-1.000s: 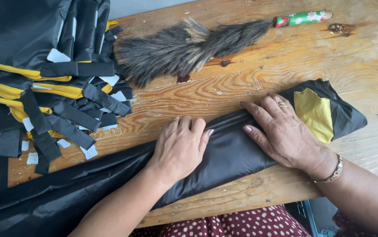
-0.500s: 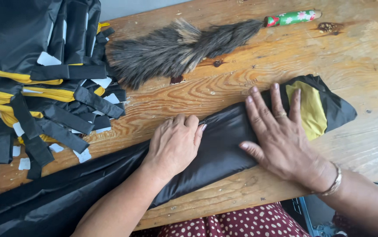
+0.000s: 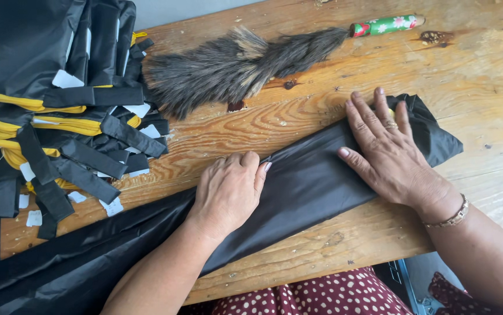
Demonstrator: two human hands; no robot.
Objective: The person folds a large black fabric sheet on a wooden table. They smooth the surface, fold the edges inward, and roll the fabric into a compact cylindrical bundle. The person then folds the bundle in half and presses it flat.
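Both hands lay flat and open on the long black cloth (image 3: 310, 181), the left hand (image 3: 228, 192) near its middle and the right hand (image 3: 388, 154) close to its far end. Bare wooden table (image 3: 485, 87) stretched past the right hand. A feather duster (image 3: 245, 64) lay beyond the fingers, and a pile of black and yellow bags (image 3: 47, 105) sat left of the left hand.

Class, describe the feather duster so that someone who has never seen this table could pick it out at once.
Start at the wooden table and look to its far edge, beyond the folded black fabric. The feather duster lies there, the only shaggy grey-brown thing, with a green floral handle.
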